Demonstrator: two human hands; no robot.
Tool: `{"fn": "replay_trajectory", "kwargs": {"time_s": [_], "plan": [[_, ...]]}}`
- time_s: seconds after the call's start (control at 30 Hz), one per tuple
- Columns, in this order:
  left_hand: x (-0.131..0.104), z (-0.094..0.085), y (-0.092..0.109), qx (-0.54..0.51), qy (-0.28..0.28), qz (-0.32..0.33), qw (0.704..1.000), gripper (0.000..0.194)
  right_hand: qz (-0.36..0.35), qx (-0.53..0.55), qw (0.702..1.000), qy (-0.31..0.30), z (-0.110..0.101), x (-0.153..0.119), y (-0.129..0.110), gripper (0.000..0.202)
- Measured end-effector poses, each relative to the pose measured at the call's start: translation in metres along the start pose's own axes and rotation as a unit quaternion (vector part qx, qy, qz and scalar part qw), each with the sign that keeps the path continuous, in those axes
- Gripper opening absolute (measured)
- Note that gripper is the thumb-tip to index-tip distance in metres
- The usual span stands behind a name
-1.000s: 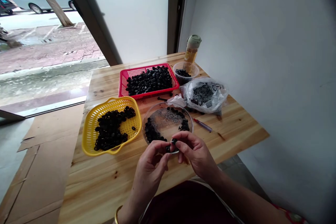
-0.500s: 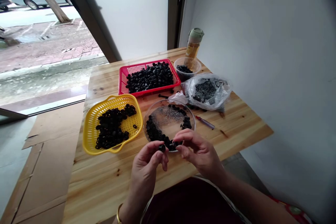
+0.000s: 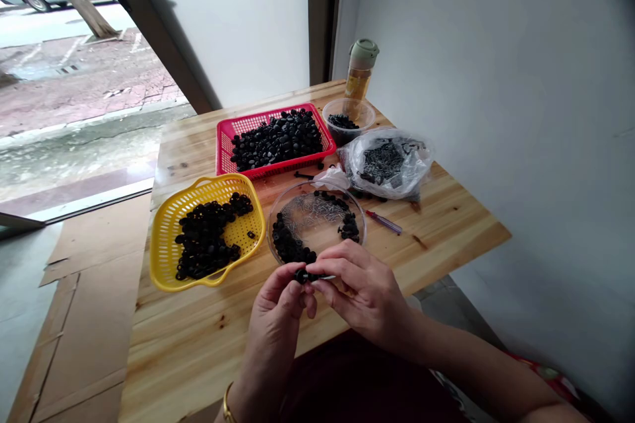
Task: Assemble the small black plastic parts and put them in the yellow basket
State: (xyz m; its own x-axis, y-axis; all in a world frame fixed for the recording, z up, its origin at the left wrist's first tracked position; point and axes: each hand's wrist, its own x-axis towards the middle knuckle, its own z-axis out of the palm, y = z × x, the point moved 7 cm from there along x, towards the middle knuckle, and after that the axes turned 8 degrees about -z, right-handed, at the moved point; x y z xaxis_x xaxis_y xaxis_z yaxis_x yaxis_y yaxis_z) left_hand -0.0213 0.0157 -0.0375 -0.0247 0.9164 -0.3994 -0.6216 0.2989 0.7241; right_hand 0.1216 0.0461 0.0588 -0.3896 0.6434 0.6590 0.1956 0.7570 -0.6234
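My left hand (image 3: 278, 307) pinches a small round black plastic part (image 3: 300, 275) between thumb and forefinger. From the right, the fingertips of my right hand (image 3: 360, 284) close on a small piece against that part; they cover most of it, and its kind cannot be made out. Both hands meet above the near rim of a round clear tray (image 3: 366, 228). Inside the tray lie small black parts (image 3: 288, 243) along the edge and many thin silvery metal pieces (image 3: 317, 208) towards the back.
A yellow basket (image 3: 157, 244) with black parts stands left, a red basket (image 3: 218, 145) with black pieces behind. Back right are a clear tub (image 3: 370, 120), a bottle (image 3: 360, 69) and a plastic bag (image 3: 421, 152) of dark pieces. A screwdriver (image 3: 384, 222) lies right of the tray.
My right hand has moved left, bringing its fingertips up to the black part in my left hand; before, there was a gap between them. The whole view has shifted slightly.
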Motion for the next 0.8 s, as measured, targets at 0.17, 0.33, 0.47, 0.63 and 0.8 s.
{"fn": "replay_trajectory", "kwargs": {"time_s": [0.17, 0.33, 0.47, 0.63, 0.8], "plan": [[-0.0024, 0.0013, -0.0002, 0.013, 0.000, 0.012, 1.000, 0.027, 0.011, 0.006, 1.000, -0.010, 0.0028, -0.0010, 0.0017, 0.020], [-0.0031, 0.0041, 0.0023, -0.001, -0.010, 0.020, 1.000, 0.027, 0.006, -0.003, 1.000, -0.015, 0.0041, -0.0021, 0.0002, 0.020], [-0.0031, 0.0028, 0.0025, 0.003, -0.004, 0.019, 1.000, 0.028, -0.002, -0.005, 1.000, -0.022, 0.0067, -0.0021, -0.0014, 0.021], [-0.0036, -0.0004, 0.0008, 0.013, 0.005, 0.017, 1.000, 0.028, -0.017, -0.026, 0.999, -0.029, 0.0076, -0.0001, -0.0053, 0.023], [-0.0041, -0.0025, 0.0058, 0.025, 0.020, 0.038, 0.999, 0.027, -0.015, -0.020, 0.999, -0.038, 0.0077, 0.0013, -0.0066, 0.024]]}}
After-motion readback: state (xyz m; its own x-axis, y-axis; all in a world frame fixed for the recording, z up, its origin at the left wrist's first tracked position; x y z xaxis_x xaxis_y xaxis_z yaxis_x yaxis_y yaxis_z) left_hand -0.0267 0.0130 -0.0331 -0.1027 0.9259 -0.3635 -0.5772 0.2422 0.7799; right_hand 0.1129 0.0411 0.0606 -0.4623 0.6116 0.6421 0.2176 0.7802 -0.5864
